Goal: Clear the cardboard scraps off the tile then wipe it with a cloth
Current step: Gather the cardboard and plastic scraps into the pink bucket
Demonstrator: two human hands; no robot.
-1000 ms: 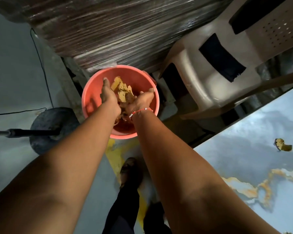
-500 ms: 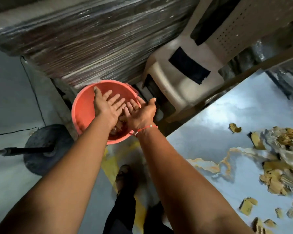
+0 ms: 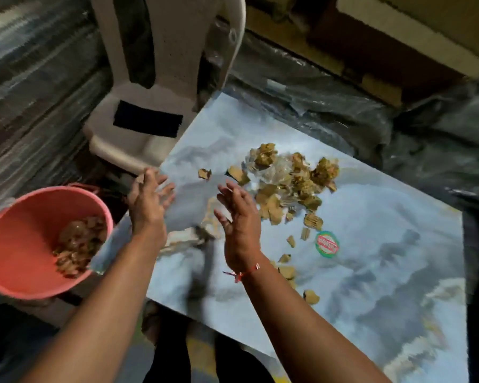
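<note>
Head view: my left hand (image 3: 149, 200) and right hand (image 3: 239, 219) hung over the near-left part of the tile (image 3: 371, 258), fingers spread and loose, holding nothing. The scraps (image 3: 291, 183) lay heaped on the tile just beyond my right hand, with smaller bits strewn toward me beside a round sticker (image 3: 327, 243). The pink bucket (image 3: 20, 272), left of the tile, held more scraps. A chair (image 3: 161, 78) stood behind it.

Single head cam, wide-angle, looking steeply down and forward from close above the tile (image 3: 357, 244); forearms enter from bottom edge, bucket (image 3: 17, 244) at left edge.
</note>
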